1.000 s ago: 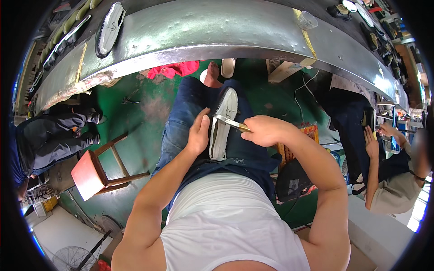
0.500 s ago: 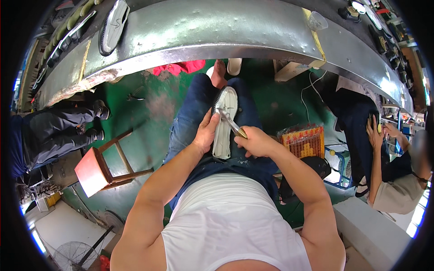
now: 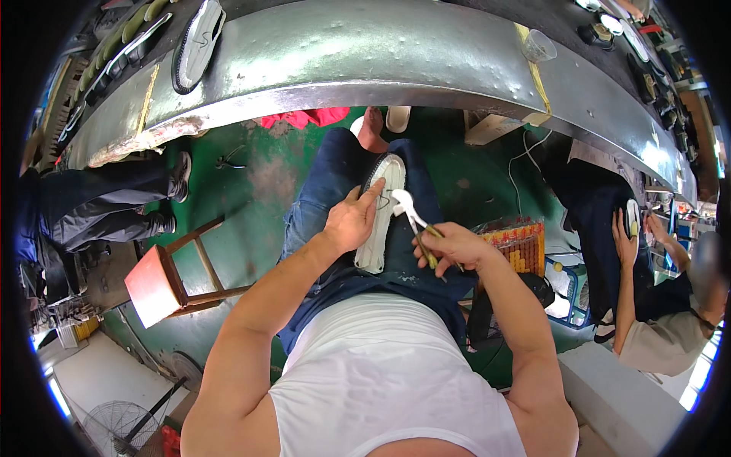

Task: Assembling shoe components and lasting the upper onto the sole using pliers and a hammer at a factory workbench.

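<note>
A white shoe (image 3: 382, 219) lies sole up along my lap, its toe pointing away from me. My left hand (image 3: 350, 221) grips its left side, the forefinger stretched over the sole. My right hand (image 3: 449, 247) is shut on a pair of pliers (image 3: 411, 217) with yellow-green handles. The metal jaws rest at the shoe's right edge near the toe. I sit in blue jeans and a white sleeveless top.
A long grey metal workbench (image 3: 365, 61) curves across the top, with a shoe (image 3: 194, 42) and a plastic cup (image 3: 537, 47) on it. A wooden stool (image 3: 164, 278) stands on the green floor at left. Another person (image 3: 655, 305) at right holds a shoe. An orange crate (image 3: 521, 240) sits beside my right leg.
My right hand has drawn back toward my body with the pliers. My left forefinger now stretches over the sole. The view has shifted slightly.
</note>
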The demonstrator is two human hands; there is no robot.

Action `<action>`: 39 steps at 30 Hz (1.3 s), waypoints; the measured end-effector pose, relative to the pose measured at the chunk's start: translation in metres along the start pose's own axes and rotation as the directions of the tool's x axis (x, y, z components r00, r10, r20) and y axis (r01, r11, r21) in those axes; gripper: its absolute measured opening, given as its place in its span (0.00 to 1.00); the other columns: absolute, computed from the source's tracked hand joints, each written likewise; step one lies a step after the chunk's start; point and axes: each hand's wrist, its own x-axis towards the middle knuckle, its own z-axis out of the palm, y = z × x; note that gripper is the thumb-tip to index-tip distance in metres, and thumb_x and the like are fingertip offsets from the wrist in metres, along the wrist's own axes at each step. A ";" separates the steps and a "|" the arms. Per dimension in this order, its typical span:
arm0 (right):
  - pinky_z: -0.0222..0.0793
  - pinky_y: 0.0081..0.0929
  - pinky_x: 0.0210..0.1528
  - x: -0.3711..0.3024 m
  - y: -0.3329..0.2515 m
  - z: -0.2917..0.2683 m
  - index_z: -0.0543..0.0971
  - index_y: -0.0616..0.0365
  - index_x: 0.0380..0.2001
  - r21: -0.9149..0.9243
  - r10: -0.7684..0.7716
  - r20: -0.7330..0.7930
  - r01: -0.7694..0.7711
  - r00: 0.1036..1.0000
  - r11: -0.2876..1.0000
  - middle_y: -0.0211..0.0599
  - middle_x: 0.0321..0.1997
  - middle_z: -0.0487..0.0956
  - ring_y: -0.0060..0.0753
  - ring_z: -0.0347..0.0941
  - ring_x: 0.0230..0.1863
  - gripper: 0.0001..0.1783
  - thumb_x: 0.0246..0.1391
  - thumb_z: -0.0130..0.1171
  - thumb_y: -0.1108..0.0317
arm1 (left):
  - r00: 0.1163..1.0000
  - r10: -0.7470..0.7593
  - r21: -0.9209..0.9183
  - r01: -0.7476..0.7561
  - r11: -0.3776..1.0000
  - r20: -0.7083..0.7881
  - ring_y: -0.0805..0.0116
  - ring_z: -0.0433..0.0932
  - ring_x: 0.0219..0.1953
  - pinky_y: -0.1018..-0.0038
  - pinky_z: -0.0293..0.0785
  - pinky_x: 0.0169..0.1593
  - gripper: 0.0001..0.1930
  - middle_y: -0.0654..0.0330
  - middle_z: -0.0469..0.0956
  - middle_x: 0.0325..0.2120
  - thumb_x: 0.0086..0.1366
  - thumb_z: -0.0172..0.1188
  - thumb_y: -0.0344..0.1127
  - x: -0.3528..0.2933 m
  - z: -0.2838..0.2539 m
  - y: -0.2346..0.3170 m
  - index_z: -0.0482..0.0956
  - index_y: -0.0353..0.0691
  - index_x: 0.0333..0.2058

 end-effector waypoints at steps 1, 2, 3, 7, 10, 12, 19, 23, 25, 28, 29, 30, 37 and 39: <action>0.74 0.20 0.20 -0.002 -0.005 -0.001 0.73 0.64 0.43 -0.149 -0.071 -0.092 0.057 0.993 0.987 0.38 0.37 0.79 0.25 0.79 0.31 0.19 0.67 0.49 0.56 | 1.000 0.000 -0.001 0.000 1.000 -0.001 0.34 0.76 0.49 0.54 0.74 0.53 0.26 0.31 0.72 0.51 0.72 0.45 0.37 -0.001 0.001 0.003 0.58 0.51 0.68; 0.74 0.26 0.23 0.003 -0.011 0.002 0.73 0.64 0.38 -0.267 -0.213 -0.144 0.169 0.966 0.949 0.36 0.28 0.78 0.26 0.78 0.28 0.22 0.69 0.45 0.53 | 0.998 -0.051 -0.026 0.051 0.998 -0.028 0.34 0.76 0.48 0.54 0.74 0.53 0.28 0.31 0.73 0.50 0.72 0.46 0.39 -0.004 0.003 0.008 0.54 0.48 0.69; 0.74 0.26 0.23 0.011 -0.016 0.007 0.73 0.64 0.38 -0.267 -0.214 -0.148 0.169 0.966 0.949 0.36 0.28 0.78 0.26 0.78 0.28 0.22 0.69 0.45 0.53 | 0.994 -0.099 -0.053 0.097 0.994 -0.051 0.34 0.76 0.48 0.54 0.74 0.53 0.31 0.31 0.73 0.50 0.72 0.46 0.41 -0.005 0.004 0.012 0.50 0.44 0.70; 0.72 0.38 0.31 0.045 -0.043 0.010 0.73 0.65 0.32 -0.737 -0.499 -0.176 0.222 0.849 0.638 0.42 0.21 0.77 0.39 0.78 0.26 0.25 0.69 0.43 0.52 | 0.902 -0.401 -0.218 0.429 0.877 0.163 0.35 0.75 0.50 0.56 0.72 0.56 0.38 0.31 0.71 0.52 0.70 0.50 0.45 -0.003 -0.003 0.021 0.44 0.34 0.70; 0.70 0.45 0.36 0.044 -0.038 0.017 0.74 0.67 0.32 -0.847 -0.503 -0.141 0.159 0.853 0.508 0.53 0.25 0.77 0.53 0.76 0.30 0.26 0.68 0.43 0.52 | 0.933 -0.334 -0.255 0.357 0.898 0.130 0.36 0.74 0.53 0.57 0.69 0.58 0.43 0.32 0.70 0.55 0.68 0.54 0.50 0.000 0.004 -0.003 0.45 0.27 0.68; 0.69 0.53 0.40 0.042 -0.028 0.024 0.75 0.68 0.35 -0.882 -0.576 -0.069 0.220 0.814 0.416 0.63 0.31 0.78 0.67 0.75 0.37 0.25 0.66 0.47 0.51 | 0.965 -0.232 -0.307 0.260 0.915 0.125 0.41 0.74 0.55 0.61 0.68 0.60 0.44 0.36 0.71 0.56 0.66 0.59 0.49 0.001 0.007 -0.012 0.47 0.29 0.69; 0.70 0.47 0.42 -0.023 -0.024 0.018 0.77 0.65 0.34 -0.862 -0.250 -0.121 0.024 0.961 0.507 0.57 0.31 0.79 0.61 0.77 0.38 0.18 0.58 0.58 0.56 | 0.752 -0.309 -0.589 0.652 0.478 0.583 0.66 0.74 0.54 0.58 0.70 0.54 0.40 0.58 0.74 0.55 0.65 0.63 0.42 0.017 -0.027 -0.010 0.50 0.45 0.70; 0.73 0.42 0.46 -0.021 -0.004 0.029 0.74 0.71 0.49 -0.972 -0.375 0.062 0.142 0.925 0.188 0.59 0.39 0.79 0.59 0.76 0.45 0.22 0.58 0.56 0.63 | 0.705 -0.225 -0.600 0.697 0.393 0.672 0.67 0.74 0.53 0.55 0.71 0.51 0.38 0.63 0.75 0.53 0.64 0.65 0.43 0.023 -0.018 -0.025 0.54 0.53 0.68; 0.76 0.39 0.45 -0.017 -0.003 0.040 0.71 0.78 0.52 -0.982 -0.369 0.089 0.144 0.925 0.123 0.60 0.40 0.79 0.57 0.77 0.45 0.26 0.54 0.57 0.68 | 0.696 -0.280 -0.570 0.709 0.414 0.662 0.67 0.75 0.52 0.56 0.71 0.51 0.37 0.63 0.75 0.53 0.64 0.65 0.44 0.026 -0.026 -0.011 0.55 0.52 0.67; 0.77 0.36 0.40 -0.016 -0.010 0.059 0.74 0.77 0.46 -0.967 -0.450 0.162 0.051 0.878 -0.249 0.54 0.37 0.79 0.49 0.79 0.42 0.23 0.47 0.60 0.71 | 0.699 -0.300 -0.581 0.711 0.397 0.649 0.66 0.76 0.51 0.56 0.72 0.50 0.36 0.63 0.76 0.52 0.64 0.65 0.44 0.024 -0.018 -0.014 0.57 0.52 0.66; 0.78 0.34 0.37 -0.017 -0.016 0.065 0.75 0.75 0.42 -0.946 -0.464 0.166 0.009 0.870 -0.323 0.51 0.35 0.79 0.45 0.79 0.40 0.21 0.45 0.61 0.71 | 0.699 -0.303 -0.583 0.711 0.393 0.648 0.66 0.76 0.51 0.56 0.72 0.50 0.36 0.63 0.76 0.52 0.64 0.65 0.44 0.023 -0.018 -0.016 0.57 0.52 0.66; 0.78 0.32 0.35 -0.018 -0.020 0.069 0.76 0.72 0.39 -0.919 -0.477 0.168 -0.038 0.863 -0.392 0.47 0.33 0.79 0.41 0.79 0.39 0.19 0.43 0.61 0.71 | 0.706 -0.283 -0.591 0.702 0.397 0.649 0.66 0.76 0.51 0.56 0.72 0.50 0.36 0.63 0.76 0.52 0.64 0.65 0.44 0.023 -0.020 -0.015 0.57 0.51 0.66; 0.77 0.33 0.32 -0.010 -0.017 0.069 0.76 0.65 0.32 -0.921 -0.506 0.176 -0.040 0.844 -0.386 0.45 0.31 0.79 0.41 0.80 0.35 0.11 0.47 0.61 0.69 | 0.730 -0.234 -0.644 0.679 0.352 0.642 0.69 0.79 0.44 0.64 0.78 0.41 0.33 0.61 0.77 0.48 0.64 0.66 0.40 0.025 -0.015 -0.016 0.60 0.46 0.64; 0.76 0.39 0.33 -0.002 -0.018 0.061 0.76 0.62 0.32 -0.988 -0.392 0.097 0.041 0.915 -0.150 0.46 0.31 0.79 0.45 0.80 0.34 0.10 0.52 0.60 0.66 | 0.732 -0.228 -0.653 0.678 0.338 0.642 0.69 0.80 0.42 0.67 0.79 0.37 0.32 0.61 0.77 0.47 0.64 0.65 0.39 0.023 -0.014 -0.015 0.61 0.46 0.63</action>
